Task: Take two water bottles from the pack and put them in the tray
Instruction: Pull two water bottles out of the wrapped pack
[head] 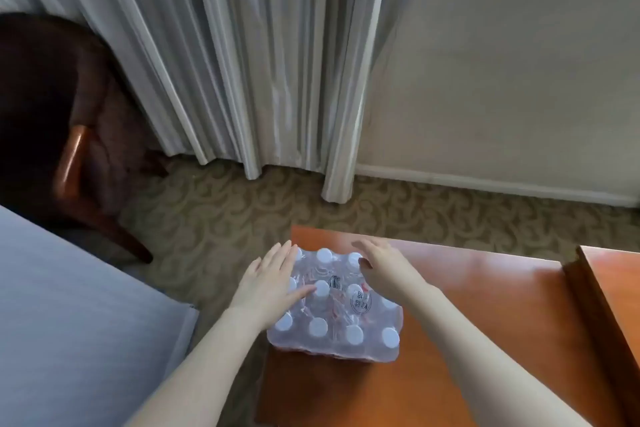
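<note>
A shrink-wrapped pack of water bottles [341,319] with white caps stands on the left end of an orange-brown wooden table [467,322]. My left hand [273,279] lies flat on the pack's top left, fingers spread over the caps. My right hand [388,267] hovers over the pack's far right corner, fingers apart and slightly curled, holding nothing. The plastic wrap looks closed over the bottles. No tray is in view.
A raised wooden edge or second surface [609,305] borders the table at the right. A grey bed [69,322] is at the left, a dark wooden chair [76,156] behind it. Pale curtains [259,62] hang to the patterned carpet [225,218].
</note>
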A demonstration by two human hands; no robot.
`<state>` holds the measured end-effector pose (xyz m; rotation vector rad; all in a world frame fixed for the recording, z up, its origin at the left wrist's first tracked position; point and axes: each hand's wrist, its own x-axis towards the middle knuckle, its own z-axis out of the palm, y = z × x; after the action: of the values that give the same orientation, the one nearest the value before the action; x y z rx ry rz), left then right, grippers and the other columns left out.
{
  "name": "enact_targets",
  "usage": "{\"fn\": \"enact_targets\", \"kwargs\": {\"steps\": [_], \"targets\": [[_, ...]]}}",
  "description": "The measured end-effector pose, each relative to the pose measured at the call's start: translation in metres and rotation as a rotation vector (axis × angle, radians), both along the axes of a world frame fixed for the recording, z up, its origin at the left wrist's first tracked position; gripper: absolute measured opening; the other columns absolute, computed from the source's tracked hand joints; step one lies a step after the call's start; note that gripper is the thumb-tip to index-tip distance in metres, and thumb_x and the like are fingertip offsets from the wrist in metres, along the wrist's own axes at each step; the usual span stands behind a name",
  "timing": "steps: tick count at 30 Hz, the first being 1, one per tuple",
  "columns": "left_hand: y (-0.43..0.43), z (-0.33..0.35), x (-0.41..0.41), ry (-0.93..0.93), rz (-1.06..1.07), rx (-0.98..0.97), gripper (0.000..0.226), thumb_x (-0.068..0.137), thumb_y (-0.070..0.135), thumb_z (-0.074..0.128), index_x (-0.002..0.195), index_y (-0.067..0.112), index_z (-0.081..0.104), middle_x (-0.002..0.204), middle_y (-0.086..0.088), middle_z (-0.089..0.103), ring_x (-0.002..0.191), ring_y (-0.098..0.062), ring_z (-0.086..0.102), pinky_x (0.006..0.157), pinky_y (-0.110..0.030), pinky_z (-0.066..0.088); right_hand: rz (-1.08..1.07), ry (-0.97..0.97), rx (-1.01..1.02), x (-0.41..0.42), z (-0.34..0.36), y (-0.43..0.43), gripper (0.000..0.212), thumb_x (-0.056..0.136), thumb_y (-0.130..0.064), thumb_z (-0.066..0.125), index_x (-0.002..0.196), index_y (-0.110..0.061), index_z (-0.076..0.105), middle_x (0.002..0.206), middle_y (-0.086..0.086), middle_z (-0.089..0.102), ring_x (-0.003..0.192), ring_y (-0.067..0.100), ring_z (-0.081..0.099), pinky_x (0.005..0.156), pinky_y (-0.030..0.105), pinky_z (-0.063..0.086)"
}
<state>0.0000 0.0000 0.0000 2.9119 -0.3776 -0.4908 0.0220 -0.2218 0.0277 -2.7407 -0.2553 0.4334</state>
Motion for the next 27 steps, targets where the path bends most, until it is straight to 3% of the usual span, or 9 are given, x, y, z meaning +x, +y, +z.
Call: {"fn": "enact_targets", "kwargs": {"steps": [5,10,14,17,22,27], "targets": [[-0.005,-0.029,-0.015,0.069,-0.013,-0.033,0.100,0.082,0.074,0.030,0.150,0.012,-0.010,0.160,0.001,-0.013,0.147,-0.012,-0.012,0.120,-0.031,0.000,0.049,0.093,0.071,-0.012,-0.016,0.011,0.057,0.082,0.005,0.043,0.135,-0.014,0.045,0.139,0.006,0.050,0.130,0.023,0.039,0.103,0.033,0.036],[-0.004,-0.046,-0.023,0.065,-0.021,-0.023,0.112,0.075,0.078,0.034,0.148,0.010,-0.017,0.154,0.002,-0.029,0.144,-0.012,-0.022,0.120,-0.031,-0.004,0.076,0.146,0.070,-0.017,-0.027,0.025,0.054,0.084,0.002,0.049,0.135,-0.016,0.046,0.130,0.012,0.057,0.123,0.030,0.045,0.098,0.044,0.043],[-0.003,-0.052,-0.025,0.047,-0.027,-0.043,0.112,0.075,0.078,0.035,0.146,0.011,-0.020,0.153,0.001,-0.033,0.143,-0.013,-0.025,0.120,-0.030,-0.003,0.067,0.060,0.167,-0.021,-0.023,0.023,0.028,0.080,0.006,0.051,0.100,-0.009,0.065,0.102,0.009,0.068,0.101,0.025,0.057,0.084,0.032,0.048],[-0.002,-0.055,-0.027,0.029,-0.039,-0.050,0.110,0.075,0.079,0.029,0.145,0.012,-0.023,0.152,0.000,-0.034,0.142,-0.013,-0.027,0.119,-0.030,-0.006,0.025,-0.012,0.220,-0.034,-0.015,-0.002,0.019,0.078,0.004,0.056,0.080,-0.011,0.066,0.084,0.001,0.069,0.081,0.015,0.054,0.070,0.018,0.041],[0.000,-0.061,-0.028,-0.011,-0.061,-0.024,0.105,0.071,0.083,0.013,0.138,0.015,-0.031,0.150,0.000,-0.038,0.140,-0.016,-0.030,0.117,-0.030,-0.011,0.049,-0.132,0.120,-0.076,-0.014,-0.053,0.026,0.067,0.006,0.067,0.065,-0.019,0.061,0.065,-0.017,0.052,0.075,0.013,0.051,0.067,0.031,0.044],[0.001,-0.067,-0.030,-0.017,-0.059,-0.042,0.108,0.062,0.086,-0.002,0.138,0.017,-0.034,0.147,0.003,-0.044,0.138,-0.015,-0.036,0.116,-0.029,-0.017,0.117,-0.246,0.044,-0.112,-0.038,-0.068,0.023,0.068,0.004,0.072,0.064,-0.017,0.063,0.065,-0.007,0.065,0.080,0.008,0.047,0.066,0.028,0.041]]}}
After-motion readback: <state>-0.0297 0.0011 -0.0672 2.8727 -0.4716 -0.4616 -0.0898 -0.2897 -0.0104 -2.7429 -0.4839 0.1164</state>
